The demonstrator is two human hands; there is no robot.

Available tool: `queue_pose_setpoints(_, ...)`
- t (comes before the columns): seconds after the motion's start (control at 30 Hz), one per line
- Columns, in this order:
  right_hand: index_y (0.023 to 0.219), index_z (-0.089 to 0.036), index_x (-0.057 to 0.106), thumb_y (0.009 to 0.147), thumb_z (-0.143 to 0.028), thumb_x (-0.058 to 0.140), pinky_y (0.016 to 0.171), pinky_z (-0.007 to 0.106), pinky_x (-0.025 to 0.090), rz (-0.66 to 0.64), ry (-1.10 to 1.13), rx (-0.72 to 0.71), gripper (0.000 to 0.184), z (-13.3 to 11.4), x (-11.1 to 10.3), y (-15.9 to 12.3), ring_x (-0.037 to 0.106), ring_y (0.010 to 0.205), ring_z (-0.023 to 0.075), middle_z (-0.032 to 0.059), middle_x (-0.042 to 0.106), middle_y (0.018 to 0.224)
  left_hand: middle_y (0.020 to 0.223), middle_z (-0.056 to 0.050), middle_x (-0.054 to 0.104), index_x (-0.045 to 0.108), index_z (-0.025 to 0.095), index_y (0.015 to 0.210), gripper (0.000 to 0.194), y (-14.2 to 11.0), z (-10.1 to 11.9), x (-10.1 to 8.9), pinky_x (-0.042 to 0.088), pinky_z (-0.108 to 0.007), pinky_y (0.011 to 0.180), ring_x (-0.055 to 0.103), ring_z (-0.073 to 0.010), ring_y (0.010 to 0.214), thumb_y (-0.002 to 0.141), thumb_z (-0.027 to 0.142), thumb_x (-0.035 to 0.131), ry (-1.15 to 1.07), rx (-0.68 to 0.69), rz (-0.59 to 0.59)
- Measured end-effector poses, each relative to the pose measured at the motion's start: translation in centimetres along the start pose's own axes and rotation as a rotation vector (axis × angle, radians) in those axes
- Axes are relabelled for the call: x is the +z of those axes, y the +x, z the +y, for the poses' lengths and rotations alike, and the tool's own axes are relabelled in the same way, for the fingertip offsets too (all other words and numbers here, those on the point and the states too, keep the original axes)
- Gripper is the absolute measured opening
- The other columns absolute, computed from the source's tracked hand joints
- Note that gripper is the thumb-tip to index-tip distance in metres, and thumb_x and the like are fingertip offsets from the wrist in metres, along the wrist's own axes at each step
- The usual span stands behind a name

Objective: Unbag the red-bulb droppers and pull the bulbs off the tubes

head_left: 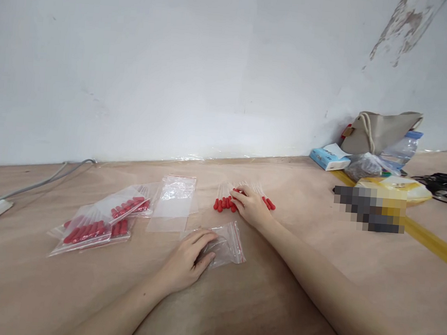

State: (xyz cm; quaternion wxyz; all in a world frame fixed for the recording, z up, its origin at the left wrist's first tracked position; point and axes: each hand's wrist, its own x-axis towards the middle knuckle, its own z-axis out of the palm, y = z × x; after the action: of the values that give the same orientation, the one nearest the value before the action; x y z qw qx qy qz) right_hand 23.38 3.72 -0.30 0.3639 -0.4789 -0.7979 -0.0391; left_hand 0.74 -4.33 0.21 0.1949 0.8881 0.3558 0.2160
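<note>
My left hand (187, 261) rests on the left end of a clear zip bag (228, 244) that lies flat on the table. Its fingers are loosely bent, and the thumb stands apart from them. Further back, a row of thin clear droppers with red bulbs (223, 203) is spread side by side. My right hand (249, 205) reaches over the middle of this row, its fingertips closed on some red-bulbed droppers and covering part of them. More droppers (269, 203) show just right of that hand.
Filled bags of red-bulbed droppers (87, 231) lie overlapping at the left. Flat zip bags (172, 205) are stacked left of the row. A cable (56, 175) runs at far left. By the wall stand a blue tissue pack (329, 158) and a grey bag (384, 131).
</note>
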Motion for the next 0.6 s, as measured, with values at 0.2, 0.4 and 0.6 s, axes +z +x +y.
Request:
queue_pose_setpoints(0.2,0.098,-0.02,0.061,0.086,-0.023,0.043,0.077,0.031,0.046,-0.012,-0.078,-0.059,0.022,-0.5,-0.1,-0.2,0.055,0.09,0.0179,0.0098,0.055,0.102,0.121,-0.008,0.052,0.047,0.022,0.119,0.034,0.1,0.0,0.0,0.039,-0.039,0.097,0.047,-0.0205,0.112,0.085,0.024,0.043,0.004,0.011,0.02)
queue_pose_setpoints(0.4,0.099,-0.022,0.062,0.084,-0.016,0.043,0.076,0.031,0.042,0.011,-0.221,-0.048,0.025,-1.0,-0.3,-0.3,0.055,0.086,0.0185,0.0076,0.06,0.1,0.12,-0.008,0.053,0.047,0.022,0.118,0.034,0.1,0.2,-0.1,0.041,-0.037,0.095,0.049,-0.0201,0.111,0.085,0.024,0.044,0.007,0.015,0.023)
queue_pose_setpoints(0.6,0.099,-0.019,0.062,0.083,-0.012,0.043,0.077,0.031,0.04,0.07,-0.166,-0.02,0.026,-1.1,0.3,-0.2,0.055,0.087,0.0184,0.0071,0.063,0.094,0.119,-0.008,0.053,0.048,0.021,0.117,0.033,0.2,0.3,-0.1,0.041,-0.036,0.095,0.049,-0.0192,0.111,0.085,0.024,0.043,0.013,0.009,0.016)
